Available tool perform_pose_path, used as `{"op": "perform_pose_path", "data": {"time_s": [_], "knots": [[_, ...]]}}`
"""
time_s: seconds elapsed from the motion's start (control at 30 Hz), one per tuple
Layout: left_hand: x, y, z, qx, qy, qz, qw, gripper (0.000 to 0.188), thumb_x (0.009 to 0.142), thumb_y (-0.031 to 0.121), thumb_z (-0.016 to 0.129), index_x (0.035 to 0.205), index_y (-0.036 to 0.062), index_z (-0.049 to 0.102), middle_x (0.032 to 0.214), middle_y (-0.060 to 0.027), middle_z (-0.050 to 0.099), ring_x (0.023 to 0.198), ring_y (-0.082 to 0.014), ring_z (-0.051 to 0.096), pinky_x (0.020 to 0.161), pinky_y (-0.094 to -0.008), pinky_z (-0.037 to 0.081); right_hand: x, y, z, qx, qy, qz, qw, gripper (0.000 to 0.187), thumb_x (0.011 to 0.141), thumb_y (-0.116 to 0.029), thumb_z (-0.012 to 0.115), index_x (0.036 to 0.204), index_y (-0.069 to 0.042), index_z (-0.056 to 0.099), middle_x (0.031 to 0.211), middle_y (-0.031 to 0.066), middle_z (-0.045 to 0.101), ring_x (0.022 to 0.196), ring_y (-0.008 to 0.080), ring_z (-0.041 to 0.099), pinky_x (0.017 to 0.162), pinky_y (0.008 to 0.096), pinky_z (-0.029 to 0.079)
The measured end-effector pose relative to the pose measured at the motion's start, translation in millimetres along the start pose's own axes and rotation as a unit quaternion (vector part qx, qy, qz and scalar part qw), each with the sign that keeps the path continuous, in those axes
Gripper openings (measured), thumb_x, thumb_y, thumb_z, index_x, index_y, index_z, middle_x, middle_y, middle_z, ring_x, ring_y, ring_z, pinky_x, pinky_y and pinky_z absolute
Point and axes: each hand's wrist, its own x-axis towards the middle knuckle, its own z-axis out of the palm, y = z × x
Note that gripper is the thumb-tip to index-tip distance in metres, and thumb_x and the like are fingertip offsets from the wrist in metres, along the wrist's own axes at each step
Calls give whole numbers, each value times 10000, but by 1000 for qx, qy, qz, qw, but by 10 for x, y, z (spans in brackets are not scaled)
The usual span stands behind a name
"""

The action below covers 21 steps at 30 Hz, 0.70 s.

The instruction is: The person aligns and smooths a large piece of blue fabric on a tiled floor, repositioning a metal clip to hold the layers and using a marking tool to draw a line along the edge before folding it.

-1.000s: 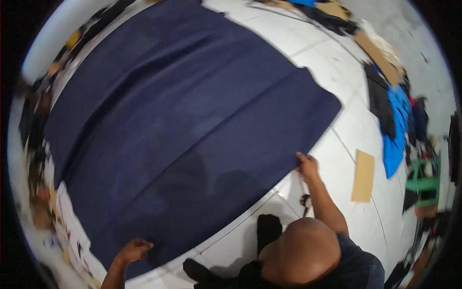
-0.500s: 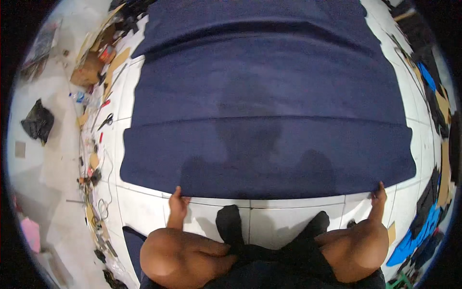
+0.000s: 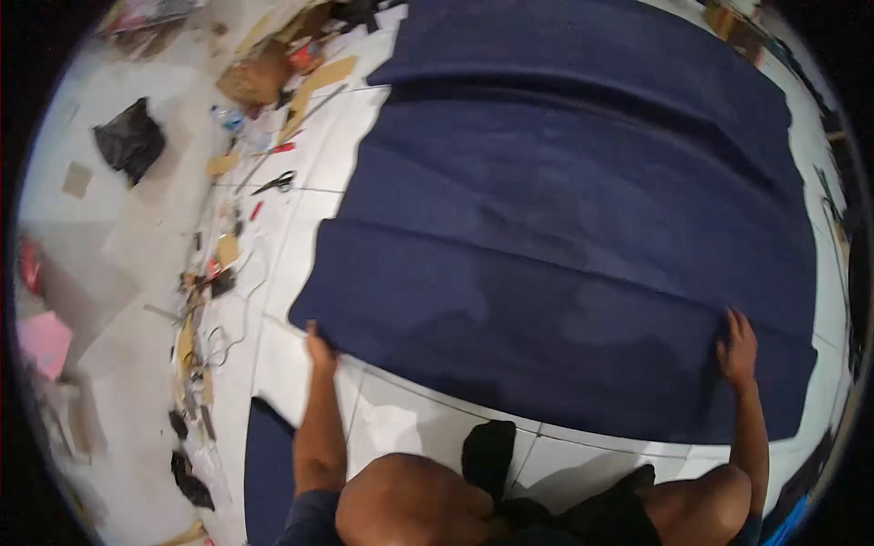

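Note:
A large sheet of dark blue fabric (image 3: 583, 218) lies spread over white floor tiles, with a crosswise fold ridge near me and a deeper wrinkle farther off. At its near left edge, close to the corner, my left hand (image 3: 322, 349) pinches the fabric, the thumb on top and the other fingers partly hidden. My right hand (image 3: 738, 348) rests on top of the cloth toward the right side, fingers stretched out, holding nothing. Shadows of my head and arms fall across the cloth.
Black scissors (image 3: 277, 182) lie left of the fabric. Beyond them runs a strip of scraps, cardboard (image 3: 256, 75) and cords. A black plastic bag (image 3: 130, 141) and a pink piece (image 3: 45, 344) lie farther left. Another dark blue piece (image 3: 270, 473) is beside my left arm.
The view has turned left. My left hand has slid along the near edge toward the left corner. My right hand has left the edge and now lies on the fabric's surface.

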Motion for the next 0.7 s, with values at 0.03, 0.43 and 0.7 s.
{"op": "perform_pose_path", "data": {"time_s": [0.03,0.43,0.7], "knots": [[181,126,-77,67,77,46,994,383,928,493,444,806,141,529,694,-33,480,548,-188,475,489,-334,451,108,-93,-47,36,21,-33,999,593,743,-30,587,1320,-57,453,1319,193,463,1206,370,451,1017,449,362],[433,296,-49,101,61,133,984,520,924,390,532,1065,-108,568,1020,-183,617,858,-277,620,766,-378,513,517,205,305,-33,-142,40,989,357,841,-260,482,1104,-38,576,1204,175,520,1151,360,484,1047,504,301],[482,283,22,154,193,171,954,511,893,352,581,1042,-136,554,1021,-207,615,838,-287,629,714,-377,529,423,230,415,1,-77,53,996,340,851,-227,465,1103,-11,542,1180,173,508,1147,363,472,1037,518,313]]}}
